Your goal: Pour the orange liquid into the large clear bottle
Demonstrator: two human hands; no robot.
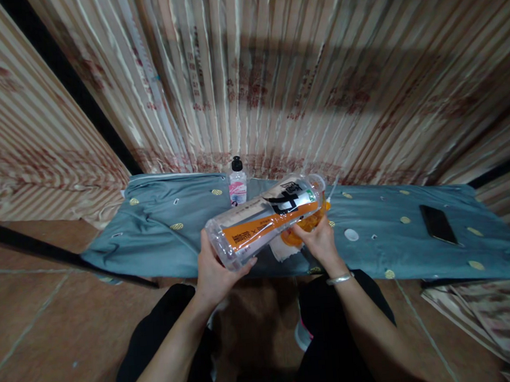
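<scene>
A large clear plastic bottle (266,219) with an orange and grey label is held tilted, its neck up to the right and its base to the lower left. My left hand (212,271) is closed around the base end. Near the neck end, my right hand (321,242) grips the bottle from below, with some fingers hidden behind it. Just behind the bottle and close to my right fingers is a translucent orange object (291,237), mostly covered, so its kind is unclear. A white tissue-like piece (284,250) lies under the bottle.
A small clear bottle with a black cap and pink label (237,186) stands behind on the blue-green cloth (166,245). To the right lie a round white cap-like disc (351,234) and a black phone (438,223). A pleated curtain (273,83) hangs at the back.
</scene>
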